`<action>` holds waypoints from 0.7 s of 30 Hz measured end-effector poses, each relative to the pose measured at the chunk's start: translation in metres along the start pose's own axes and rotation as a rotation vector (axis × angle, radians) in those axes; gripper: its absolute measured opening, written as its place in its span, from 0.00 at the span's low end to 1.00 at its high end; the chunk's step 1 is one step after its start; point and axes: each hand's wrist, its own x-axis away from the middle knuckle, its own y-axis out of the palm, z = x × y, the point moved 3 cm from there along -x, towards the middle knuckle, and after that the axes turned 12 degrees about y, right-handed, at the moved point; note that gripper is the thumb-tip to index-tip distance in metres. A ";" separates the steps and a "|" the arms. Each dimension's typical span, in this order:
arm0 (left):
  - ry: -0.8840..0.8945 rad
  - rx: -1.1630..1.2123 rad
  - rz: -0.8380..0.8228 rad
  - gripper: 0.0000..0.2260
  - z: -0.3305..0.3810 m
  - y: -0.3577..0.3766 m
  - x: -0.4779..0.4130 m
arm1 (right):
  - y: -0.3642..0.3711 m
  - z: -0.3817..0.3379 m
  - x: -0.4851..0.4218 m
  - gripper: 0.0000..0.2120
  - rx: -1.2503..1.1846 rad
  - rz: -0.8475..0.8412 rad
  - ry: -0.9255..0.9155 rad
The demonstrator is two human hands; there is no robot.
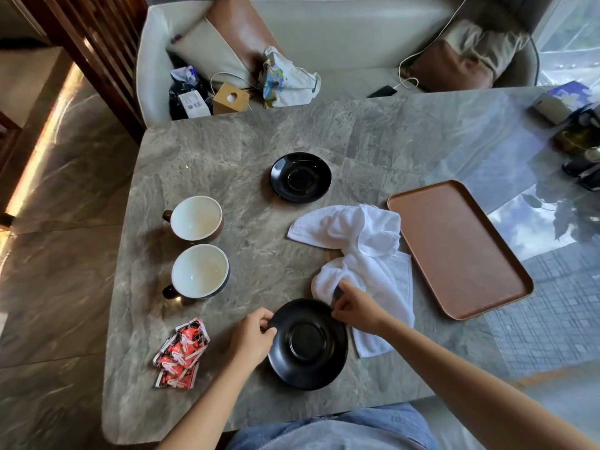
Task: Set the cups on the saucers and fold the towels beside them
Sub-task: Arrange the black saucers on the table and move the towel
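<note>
Both my hands hold the near black saucer (307, 344) by its rim: my left hand (252, 336) pinches the left edge, my right hand (355, 308) pinches the upper right edge. A second black saucer (301, 177) lies empty farther back. Two brown cups with white insides stand at the left, one (196, 218) behind the other (199, 271), both empty. White towels (360, 254) lie crumpled in a heap right of the near saucer, partly under my right hand.
A brown tray (457, 248) lies empty at the right on the grey stone table (227, 151). Red sachets (181, 354) lie at the near left. A sofa with bags and a wooden box (230, 98) is behind. Dark items (581, 147) sit far right.
</note>
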 end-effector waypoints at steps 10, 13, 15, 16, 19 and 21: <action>0.038 0.010 -0.015 0.10 0.026 0.017 -0.006 | -0.011 0.009 -0.004 0.17 0.098 0.009 -0.100; 0.047 -0.012 -0.011 0.09 0.029 0.017 -0.007 | -0.010 0.007 -0.003 0.21 0.117 -0.027 -0.155; 0.052 -0.017 -0.016 0.10 0.029 0.016 -0.007 | -0.010 0.008 -0.002 0.19 0.130 -0.026 -0.161; 0.054 -0.017 -0.018 0.10 0.029 0.016 -0.007 | -0.010 0.009 -0.002 0.19 0.136 -0.023 -0.157; 0.061 -0.018 -0.025 0.08 0.027 0.015 -0.007 | -0.010 0.009 -0.001 0.23 0.150 -0.014 -0.137; 0.062 0.004 -0.036 0.07 0.026 0.013 -0.009 | -0.010 0.008 0.000 0.25 0.185 -0.016 -0.144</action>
